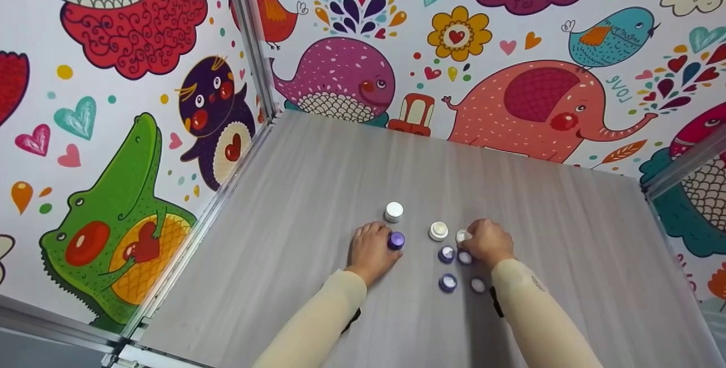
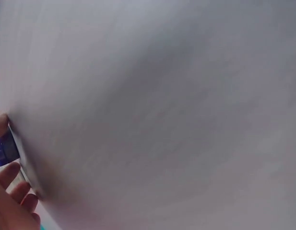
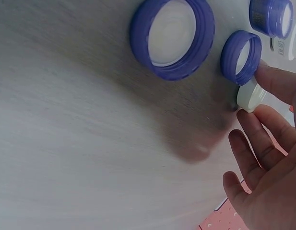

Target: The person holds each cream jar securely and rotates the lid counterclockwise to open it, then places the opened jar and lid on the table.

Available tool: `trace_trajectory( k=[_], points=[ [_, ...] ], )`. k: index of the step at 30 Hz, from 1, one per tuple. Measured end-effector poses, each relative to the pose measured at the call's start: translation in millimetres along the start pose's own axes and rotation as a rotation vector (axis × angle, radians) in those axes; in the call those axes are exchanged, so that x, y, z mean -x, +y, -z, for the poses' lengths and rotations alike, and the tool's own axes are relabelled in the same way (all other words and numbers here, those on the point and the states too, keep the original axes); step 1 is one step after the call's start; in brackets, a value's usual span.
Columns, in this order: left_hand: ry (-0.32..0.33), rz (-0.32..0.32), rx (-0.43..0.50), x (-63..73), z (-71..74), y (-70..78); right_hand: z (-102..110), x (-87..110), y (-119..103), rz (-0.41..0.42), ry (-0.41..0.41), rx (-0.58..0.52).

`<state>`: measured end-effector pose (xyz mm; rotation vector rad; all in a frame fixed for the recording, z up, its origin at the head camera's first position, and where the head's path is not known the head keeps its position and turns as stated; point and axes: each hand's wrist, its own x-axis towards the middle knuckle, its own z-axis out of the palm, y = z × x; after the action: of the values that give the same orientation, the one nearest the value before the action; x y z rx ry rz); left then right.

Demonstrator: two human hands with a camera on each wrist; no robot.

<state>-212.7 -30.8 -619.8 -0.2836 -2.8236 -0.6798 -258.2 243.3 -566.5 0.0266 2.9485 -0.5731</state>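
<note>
On the grey table, my left hand (image 1: 371,252) holds a small purple jar (image 1: 396,240) between thumb and fingers, its purple top facing up. The left wrist view catches only part of this jar (image 2: 7,149), at the left edge. My right hand (image 1: 491,241) pinches a white lid (image 3: 251,96) at its rim, down at the table. Just beside that lid lies an upturned purple lid (image 3: 241,57). To its left in the head view stand an open white jar (image 1: 438,231) and an open purple jar (image 1: 447,254).
A white jar (image 1: 393,212) with its lid on stands beyond my left hand. Nearer to me are a second open purple jar (image 1: 448,283) and another upturned purple lid (image 1: 478,284). Walls with cartoon animals border the table (image 1: 317,175) at the back and sides.
</note>
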Motion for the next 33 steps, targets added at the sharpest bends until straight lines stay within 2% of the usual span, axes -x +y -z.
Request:
trace_trajectory(
  k=[7, 20, 26, 33],
  points=[
    [0.012, 0.003, 0.02, 0.4, 0.2, -0.2, -0.6, 0.9, -1.1, -0.007, 0.002, 0.002],
    [0.089, -0.023, 0.048, 0.9, -4.1, -2.9, -1.0, 0.5, 0.5, 0.02, 0.01, 0.026],
    [0.078, -0.019, 0.047, -0.4, -3.6, -1.9, -0.2, 0.2, 0.2, 0.01, 0.005, 0.03],
    [0.051, -0.029, 0.037, -0.8, 2.9, -1.8, 0.3, -1.5, 0.0, 0.037, 0.017, 0.06]
  ],
)
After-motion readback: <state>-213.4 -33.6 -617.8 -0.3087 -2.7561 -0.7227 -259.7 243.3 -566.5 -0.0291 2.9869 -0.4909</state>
